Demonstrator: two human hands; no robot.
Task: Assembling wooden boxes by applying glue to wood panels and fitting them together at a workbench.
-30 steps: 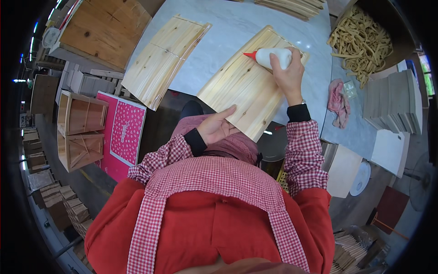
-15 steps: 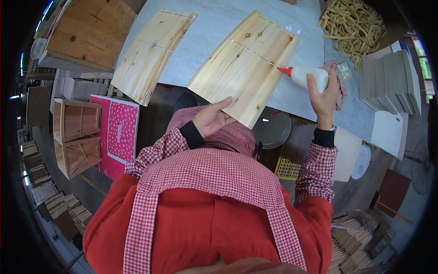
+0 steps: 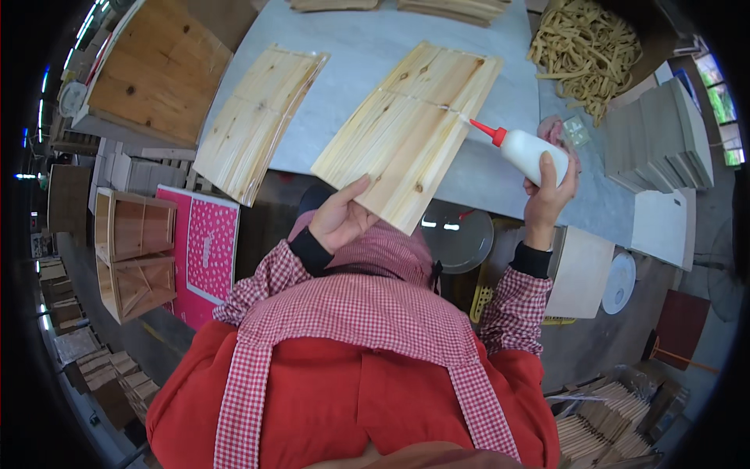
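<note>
My left hand grips the near edge of a pale pine panel, thumb on top and fingers hidden beneath. A thin glossy line crosses the panel's upper part. My right hand is closed round a white squeeze glue bottle with a red nozzle. The nozzle points left, its tip close to the panel's right edge at the end of that line; whether it touches I cannot tell. To the left lies a second wooden panel with glossy lines across it and down its right side.
Both panels overhang the near edge of the pale table. A heap of tan strips lies at the far right, near stacked grey boards. A crumpled pink cloth rests beyond the bottle. A large wooden box stands far left.
The bottle has tilted, its nozzle now sloping up to the left, and my right hand has come nearer to me. My left hand has shifted slightly left with the panel. The whole view has also shifted.
</note>
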